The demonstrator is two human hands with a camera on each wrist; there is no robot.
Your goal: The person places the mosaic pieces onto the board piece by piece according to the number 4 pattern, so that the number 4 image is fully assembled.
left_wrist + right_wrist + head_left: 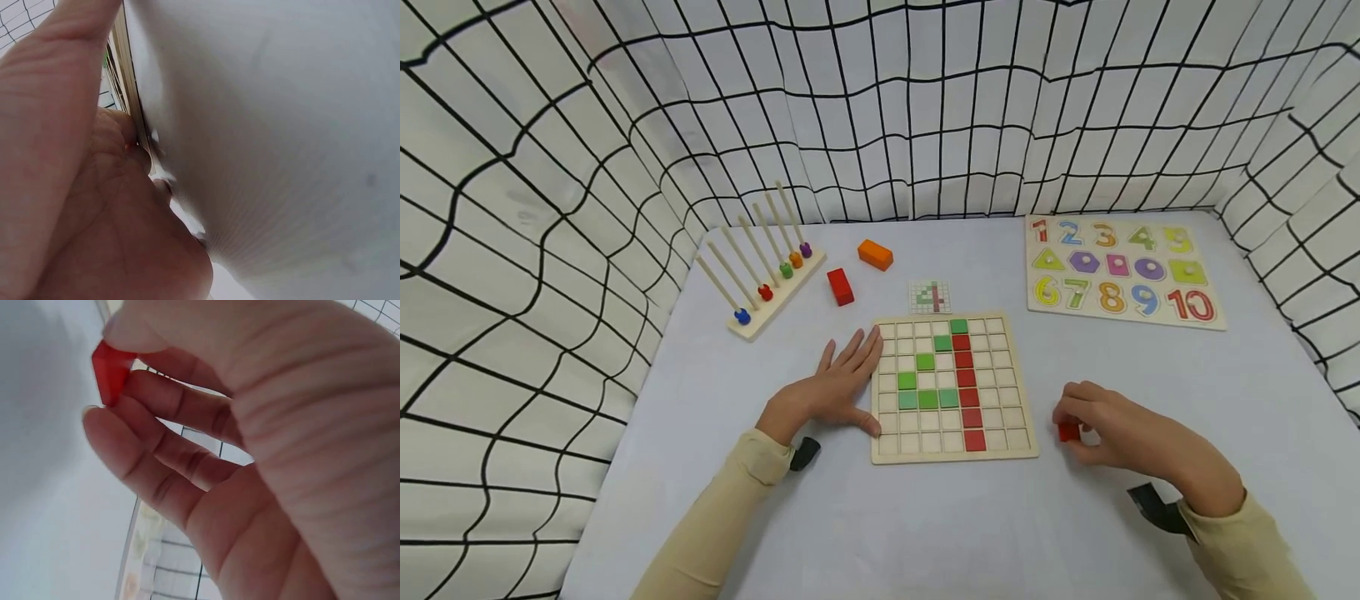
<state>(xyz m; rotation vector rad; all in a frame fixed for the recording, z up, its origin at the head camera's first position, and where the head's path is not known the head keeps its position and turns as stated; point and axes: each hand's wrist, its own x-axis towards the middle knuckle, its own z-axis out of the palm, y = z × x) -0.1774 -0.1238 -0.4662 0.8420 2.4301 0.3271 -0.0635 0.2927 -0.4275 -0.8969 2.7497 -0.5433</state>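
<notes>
My left hand (838, 387) lies with fingers spread on the table, its fingertips and thumb at the left edge of a wooden grid board (1030, 433). Red tiles (967, 398) form a column on the board, with several green tiles (925, 362) in a slanting line and a short row beside it. To the right of the board, my right hand (1123, 433) pinches a small red block (114, 372) between thumb and fingers, low over the table. Just above the board is a small pattern card (930, 297) showing a similar figure.
At the back left stands a peg rack (752, 325) with coloured beads. Near it lie a red block (840, 287) and an orange block (876, 255). A number and shape puzzle (1123, 271) sits at the back right. Black netting (910, 133) over white walls surrounds the table.
</notes>
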